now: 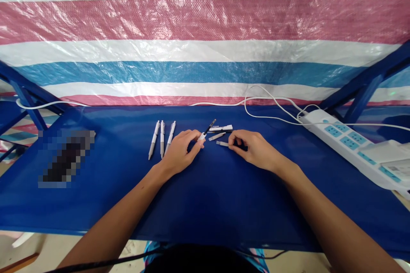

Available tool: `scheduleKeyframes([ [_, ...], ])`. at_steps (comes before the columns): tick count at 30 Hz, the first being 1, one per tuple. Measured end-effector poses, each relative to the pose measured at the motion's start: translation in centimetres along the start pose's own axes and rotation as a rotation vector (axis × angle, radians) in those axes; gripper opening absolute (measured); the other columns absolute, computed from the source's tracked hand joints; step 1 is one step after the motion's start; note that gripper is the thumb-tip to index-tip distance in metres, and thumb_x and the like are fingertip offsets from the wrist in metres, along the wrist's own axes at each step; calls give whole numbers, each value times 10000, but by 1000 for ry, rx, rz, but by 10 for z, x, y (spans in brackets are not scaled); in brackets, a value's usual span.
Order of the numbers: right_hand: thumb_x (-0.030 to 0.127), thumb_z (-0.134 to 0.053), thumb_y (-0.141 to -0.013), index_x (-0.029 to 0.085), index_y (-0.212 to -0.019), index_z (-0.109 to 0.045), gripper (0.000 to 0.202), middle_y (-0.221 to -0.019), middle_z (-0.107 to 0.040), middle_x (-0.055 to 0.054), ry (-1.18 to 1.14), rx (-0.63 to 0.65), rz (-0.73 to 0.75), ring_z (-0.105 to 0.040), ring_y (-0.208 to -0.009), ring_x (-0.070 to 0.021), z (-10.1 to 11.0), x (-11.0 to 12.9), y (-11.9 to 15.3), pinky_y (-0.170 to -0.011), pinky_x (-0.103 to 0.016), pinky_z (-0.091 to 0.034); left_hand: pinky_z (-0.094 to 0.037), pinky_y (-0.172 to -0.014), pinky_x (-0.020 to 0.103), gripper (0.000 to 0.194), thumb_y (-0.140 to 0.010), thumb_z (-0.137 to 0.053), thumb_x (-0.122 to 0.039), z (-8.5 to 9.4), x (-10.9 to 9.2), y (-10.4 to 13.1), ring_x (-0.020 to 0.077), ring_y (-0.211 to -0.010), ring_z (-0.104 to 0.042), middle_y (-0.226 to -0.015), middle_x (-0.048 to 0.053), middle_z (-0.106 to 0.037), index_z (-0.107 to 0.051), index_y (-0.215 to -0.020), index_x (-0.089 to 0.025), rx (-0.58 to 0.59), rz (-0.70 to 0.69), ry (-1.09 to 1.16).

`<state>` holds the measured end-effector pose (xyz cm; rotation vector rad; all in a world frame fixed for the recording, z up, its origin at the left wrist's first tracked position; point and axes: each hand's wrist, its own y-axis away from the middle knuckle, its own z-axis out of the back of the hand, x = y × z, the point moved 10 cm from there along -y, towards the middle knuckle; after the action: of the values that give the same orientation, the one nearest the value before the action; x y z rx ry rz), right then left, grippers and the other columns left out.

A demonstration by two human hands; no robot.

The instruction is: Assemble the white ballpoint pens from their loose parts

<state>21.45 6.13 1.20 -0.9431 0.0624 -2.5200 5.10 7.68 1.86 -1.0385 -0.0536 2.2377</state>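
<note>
Bright, even light fills the scene, with soft sheen on the striped tarp (205, 30) and only faint shadows under the hands on the blue table (205, 196). Wide-angle distortion bends the table edges and frame, focus stays sharp centrally, and a pixelated patch (65, 158) masks one area at left.

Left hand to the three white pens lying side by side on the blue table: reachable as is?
Probably yes. The three white pens lie just beside the left hand, with bare blue table between them and nothing across the way. But that hand is pinching a small white and black pen part, so its fingers are occupied.
</note>
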Motion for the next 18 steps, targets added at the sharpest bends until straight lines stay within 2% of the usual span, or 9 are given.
scheduleKeyframes([
  [7, 152, -578, -871, 224, -815, -595, 93, -755, -651, -3, -21, -11, -5, -551, -642, -148, -4, -1, -1, -618, -259, -424, -500, -857, 364, 301, -1031, -409, -383, 0, 0, 0, 228, -861, -664, -856, 57, -723, -583, -841, -227, 6, 11, -3],
  [14, 231, -588, -917, 227, -836, -606, 83, -768, -667, -12, -38, -12, -16, -558, -644, -152, -3, -3, -1, -610, -263, -438, -495, -837, 362, 322, -1033, -410, -390, 1, 1, 1, 222, -831, -649, -821, 49, -694, -568, -805, -226, -3, 14, -31],
  [18, 178, -597, -891, 225, -844, -607, 66, -776, -668, -9, -39, -17, -8, -567, -653, -151, -3, -2, -1, -629, -261, -449, -488, -824, 357, 318, -1033, -410, -383, 0, 3, 1, 214, -812, -635, -808, 45, -678, -562, -804, -224, -6, 18, -39],
])
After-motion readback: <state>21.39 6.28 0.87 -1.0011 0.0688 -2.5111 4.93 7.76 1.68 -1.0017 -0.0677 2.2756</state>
